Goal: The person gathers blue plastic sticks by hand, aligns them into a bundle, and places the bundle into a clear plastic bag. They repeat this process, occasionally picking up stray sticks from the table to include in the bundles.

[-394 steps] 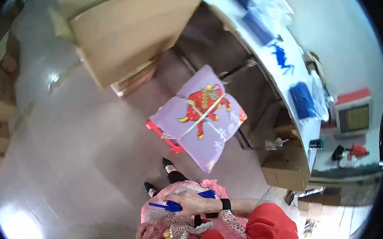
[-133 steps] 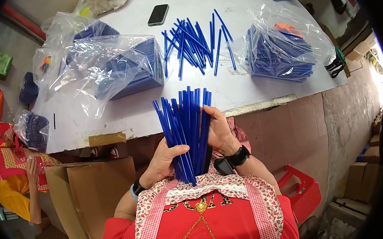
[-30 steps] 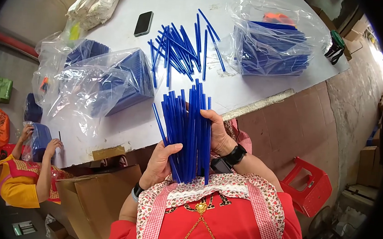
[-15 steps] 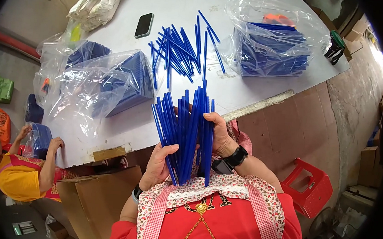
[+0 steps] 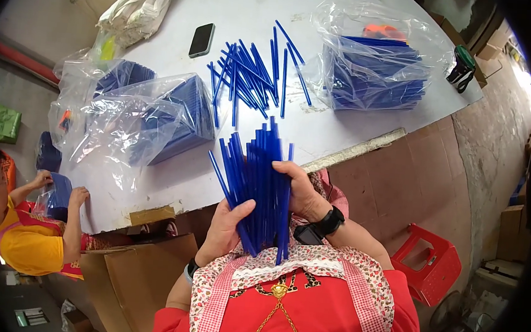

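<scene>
A bundle of long, thin blue plastic rods (image 5: 262, 187) stands roughly upright in front of my apron, held between both hands. On its left side, my left hand (image 5: 224, 226) is closed round the lower part, thumb across the front. My right hand (image 5: 302, 192) grips the right side higher up, its thumb lying over the rods. The fingers behind the bundle are mostly hidden. The rod tops are uneven, and a few rods slant away at the edges. Just beyond, more loose blue rods (image 5: 251, 74) lie in a crisscross pile on the white table (image 5: 259, 3).
Clear bags of stacked blue pieces stand at the left (image 5: 179, 112) and right (image 5: 375, 75). A phone (image 5: 202, 40) lies behind the pile. An open cardboard box (image 5: 144, 275) and a red stool (image 5: 427, 265) flank me. Another person (image 5: 35, 241) works at the far left.
The rods in my hands have been squeezed closer together, with my right hand shifted slightly left. At the far left, the other person has leaned and moved a little.
</scene>
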A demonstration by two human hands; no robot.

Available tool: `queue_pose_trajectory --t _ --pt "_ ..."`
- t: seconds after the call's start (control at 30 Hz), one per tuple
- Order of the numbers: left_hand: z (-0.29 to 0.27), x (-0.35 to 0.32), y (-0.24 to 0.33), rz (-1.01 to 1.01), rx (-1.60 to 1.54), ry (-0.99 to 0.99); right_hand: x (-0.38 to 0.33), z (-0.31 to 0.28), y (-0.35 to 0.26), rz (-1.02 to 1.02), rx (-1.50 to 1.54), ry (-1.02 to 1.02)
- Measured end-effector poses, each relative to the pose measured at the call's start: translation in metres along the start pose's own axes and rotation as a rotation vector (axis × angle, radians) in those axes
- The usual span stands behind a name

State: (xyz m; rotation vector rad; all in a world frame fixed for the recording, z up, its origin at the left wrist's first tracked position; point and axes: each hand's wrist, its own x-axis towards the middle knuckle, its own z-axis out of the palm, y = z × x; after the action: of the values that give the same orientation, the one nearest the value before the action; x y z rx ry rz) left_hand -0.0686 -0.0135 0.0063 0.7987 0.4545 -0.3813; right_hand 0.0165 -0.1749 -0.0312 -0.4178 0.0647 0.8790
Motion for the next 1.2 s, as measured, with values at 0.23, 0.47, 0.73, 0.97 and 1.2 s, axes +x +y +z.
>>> queue_pose_trajectory --t 0.23,0.47,0.73,0.97,1.2 --pt "0.015 0.018 0.0 -0.123 0.388 -0.154 0.005 0.03 -0.015 0.03 -0.31 -0.124" --pt "0.025 0.016 0.032 -0.24 0.13 -0.342 0.014 0.033 -0.028 -0.124 -0.262 0.063" --pt "0.026 0.002 0.011 0.141 0.462 -0.127 0.01 0.035 -0.016 -0.288 -0.39 0.148" --pt "-0.001 0.004 0.009 -0.016 0.47 -0.028 0.026 0.025 0.002 -0.299 -0.2 -0.043" --pt "-0.01 -0.011 0.011 -0.09 0.145 -0.104 0.03 -0.005 0.0 -0.01 0.15 -0.203"
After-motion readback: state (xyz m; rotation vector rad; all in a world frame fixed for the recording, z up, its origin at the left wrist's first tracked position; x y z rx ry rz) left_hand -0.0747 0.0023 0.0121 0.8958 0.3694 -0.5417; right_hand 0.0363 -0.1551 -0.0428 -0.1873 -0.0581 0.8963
